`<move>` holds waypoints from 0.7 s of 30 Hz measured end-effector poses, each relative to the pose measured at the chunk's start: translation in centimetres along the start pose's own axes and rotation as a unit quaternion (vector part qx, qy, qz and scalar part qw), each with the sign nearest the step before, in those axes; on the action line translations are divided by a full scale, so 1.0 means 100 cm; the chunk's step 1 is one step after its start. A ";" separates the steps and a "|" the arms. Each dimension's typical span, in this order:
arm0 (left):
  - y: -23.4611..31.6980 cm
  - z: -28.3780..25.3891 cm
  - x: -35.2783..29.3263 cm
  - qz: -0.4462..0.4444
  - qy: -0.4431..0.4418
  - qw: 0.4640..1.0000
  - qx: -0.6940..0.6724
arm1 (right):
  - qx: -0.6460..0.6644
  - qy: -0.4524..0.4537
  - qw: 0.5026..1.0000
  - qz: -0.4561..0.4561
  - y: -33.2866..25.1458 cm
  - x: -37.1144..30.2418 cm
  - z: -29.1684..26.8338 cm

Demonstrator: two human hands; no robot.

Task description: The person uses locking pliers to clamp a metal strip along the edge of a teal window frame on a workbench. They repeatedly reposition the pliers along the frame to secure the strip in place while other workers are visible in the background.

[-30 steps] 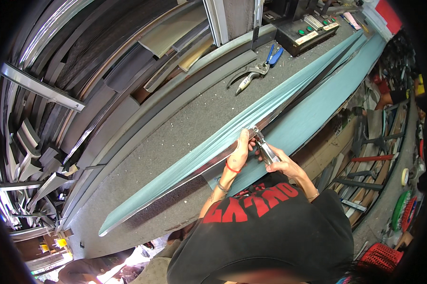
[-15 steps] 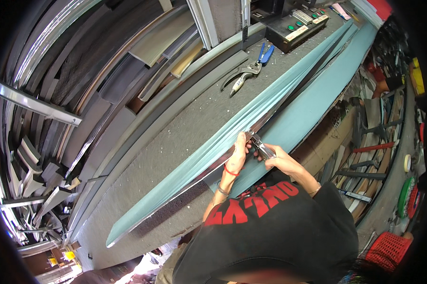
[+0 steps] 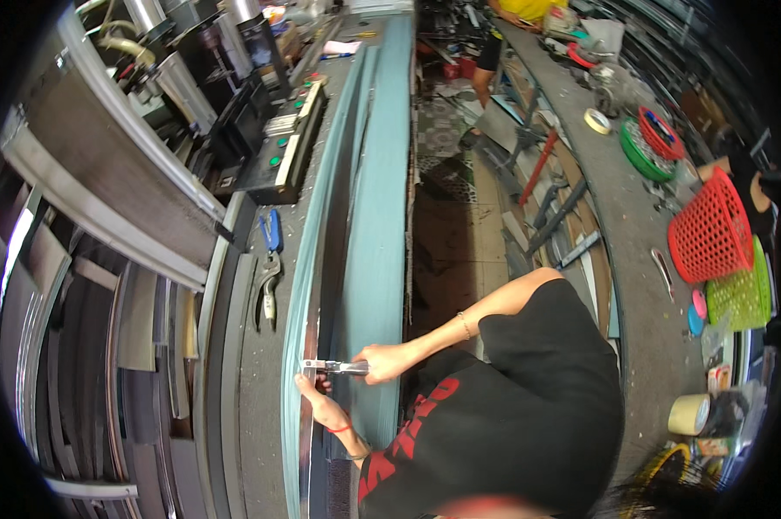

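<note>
My right hand (image 3: 388, 362) is closed around the handles of a silver plier-like hand tool (image 3: 345, 368). The tool's head reaches left onto the edge of a long dark, shiny strip (image 3: 330, 285). Just below that head, my left hand (image 3: 321, 405) is closed on the strip, thumb on top and fingers curled around its edge, partly hidden. Long pale blue-green strips (image 3: 378, 208) lie on both sides of the dark strip, running away from me along the bench. Blue-handled cutters (image 3: 270, 264) lie to the left, out of my hands.
A control box (image 3: 278, 160) with green buttons stands on the left bench. Racked profiles (image 3: 87, 363) fill the far left. On the right bench are a red basket (image 3: 710, 227), a green bowl (image 3: 646, 156) and tape rolls (image 3: 689, 415). A person in yellow (image 3: 542, 13) is at the far end.
The view has turned, so the strips now run nearly straight ahead and the right bench shows. Both hands stay together at the tool and the dark strip.
</note>
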State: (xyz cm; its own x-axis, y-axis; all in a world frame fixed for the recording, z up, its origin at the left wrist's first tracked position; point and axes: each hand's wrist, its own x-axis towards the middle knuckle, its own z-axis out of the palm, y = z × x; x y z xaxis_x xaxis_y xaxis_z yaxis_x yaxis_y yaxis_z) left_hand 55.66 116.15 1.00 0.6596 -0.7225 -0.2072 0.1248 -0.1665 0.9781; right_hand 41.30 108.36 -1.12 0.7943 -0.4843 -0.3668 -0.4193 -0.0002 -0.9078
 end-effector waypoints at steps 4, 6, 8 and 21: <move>0.001 0.002 -0.001 0.027 0.024 0.999 0.009 | -0.065 -0.088 0.993 0.054 -0.015 0.002 -0.014; -0.002 0.002 -0.003 0.010 0.018 1.000 -0.005 | -0.199 -0.074 0.977 -0.002 -0.018 0.000 -0.020; -0.008 0.003 -0.003 0.010 0.014 1.000 -0.016 | -0.051 -0.144 0.987 0.045 -0.021 0.001 -0.028; -0.046 0.000 0.027 -0.136 0.062 0.894 -0.423 | 0.242 -0.277 0.925 0.098 -0.034 -0.045 -0.074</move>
State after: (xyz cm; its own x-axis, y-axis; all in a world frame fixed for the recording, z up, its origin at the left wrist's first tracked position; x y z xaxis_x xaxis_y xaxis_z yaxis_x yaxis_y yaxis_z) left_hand 56.85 114.93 -4.11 0.5900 -0.6442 -0.4868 0.7741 0.2801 0.5677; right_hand 35.92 104.08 5.15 0.8834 0.0891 -0.4600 -0.4399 0.4960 -0.7486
